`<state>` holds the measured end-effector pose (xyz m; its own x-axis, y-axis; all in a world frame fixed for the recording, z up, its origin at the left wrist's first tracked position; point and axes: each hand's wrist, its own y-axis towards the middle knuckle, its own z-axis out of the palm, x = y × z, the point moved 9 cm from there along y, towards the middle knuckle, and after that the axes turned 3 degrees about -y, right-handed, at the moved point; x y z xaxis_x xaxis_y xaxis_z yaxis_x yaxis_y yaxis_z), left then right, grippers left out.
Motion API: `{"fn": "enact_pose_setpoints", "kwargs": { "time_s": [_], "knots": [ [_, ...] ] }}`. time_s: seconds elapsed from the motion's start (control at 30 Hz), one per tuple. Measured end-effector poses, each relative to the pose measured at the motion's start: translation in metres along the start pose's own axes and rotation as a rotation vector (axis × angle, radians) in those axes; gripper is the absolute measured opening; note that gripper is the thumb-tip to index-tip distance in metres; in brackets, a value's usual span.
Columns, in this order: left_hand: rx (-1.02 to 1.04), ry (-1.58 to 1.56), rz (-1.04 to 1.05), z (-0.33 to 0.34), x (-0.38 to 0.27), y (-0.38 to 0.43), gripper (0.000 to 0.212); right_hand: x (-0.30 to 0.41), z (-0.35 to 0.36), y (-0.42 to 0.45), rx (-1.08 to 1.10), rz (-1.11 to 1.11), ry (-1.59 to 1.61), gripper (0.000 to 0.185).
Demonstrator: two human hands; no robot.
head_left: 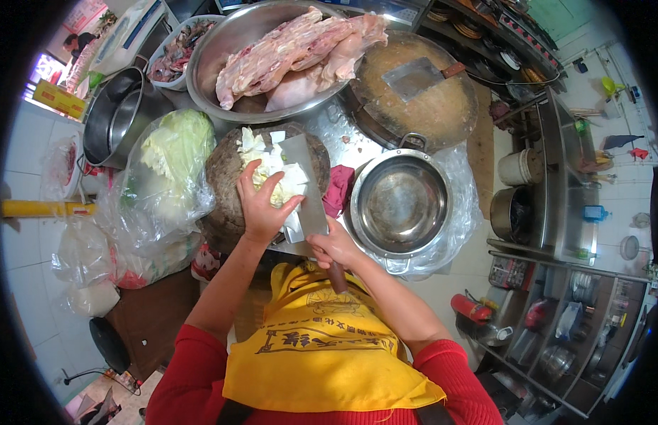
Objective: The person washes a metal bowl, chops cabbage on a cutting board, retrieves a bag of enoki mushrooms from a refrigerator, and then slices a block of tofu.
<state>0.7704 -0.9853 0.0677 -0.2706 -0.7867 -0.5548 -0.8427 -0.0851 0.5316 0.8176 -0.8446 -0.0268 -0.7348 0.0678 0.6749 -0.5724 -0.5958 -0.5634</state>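
My right hand (334, 244) grips the wooden handle of a cleaver (311, 204). Its broad blade points away from me along the right side of a pile of cut pale cabbage (293, 179). Cupped over the left side of that pile is my left hand (262, 210), its fingers spread and bent against the pieces, the thumb near the blade. Beneath both lies a round, dark wooden chopping block (221, 172). The cabbage under my left palm is hidden.
Left of the block, a cabbage head (180, 141) sits in a clear plastic bag. A steel basin (400, 204) stands at the right, by a pink cloth (338, 183). Behind are a large bowl (201, 79) of raw meat (292, 58) and another block (424, 117) bearing a cleaver (412, 79).
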Motion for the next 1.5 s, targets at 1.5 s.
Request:
{"fn": "enact_pose_setpoints", "kwargs": {
  "time_s": [1.5],
  "knots": [
    [0.231,-0.197,-0.110,0.069,0.064,0.023,0.051,-0.028,-0.022,0.037,-0.163,0.026,-0.086,0.013]
  ]
}}
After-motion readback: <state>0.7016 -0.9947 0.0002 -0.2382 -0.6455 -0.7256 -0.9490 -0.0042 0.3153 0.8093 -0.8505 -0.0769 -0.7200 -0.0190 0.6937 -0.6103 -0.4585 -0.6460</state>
